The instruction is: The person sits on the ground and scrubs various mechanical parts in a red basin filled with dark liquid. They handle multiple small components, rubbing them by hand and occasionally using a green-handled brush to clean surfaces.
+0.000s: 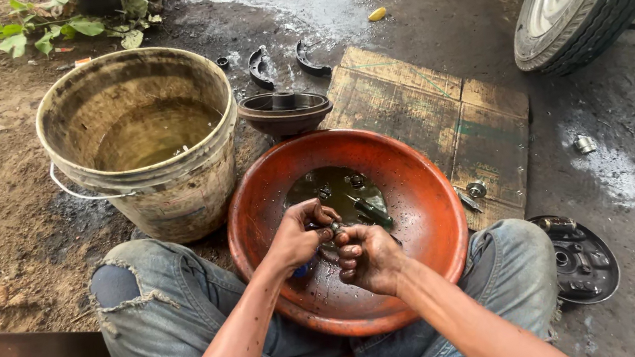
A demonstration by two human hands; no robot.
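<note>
Both hands — left hand (294,238) and right hand (366,257) — pinch one small oily metal part (337,228) between them over the orange basin (416,190), where slick fingers could let it slip into the murky liquid (335,188) — or roll off the rim onto the ground.

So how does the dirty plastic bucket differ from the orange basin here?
The dirty cream plastic bucket is tall and steep-walled; the round orange basin is wide and shallow. The bucket stands alone on the dirt; the basin lies tilted between the person's knees, both hands over it. Both hold murky liquid.
</note>
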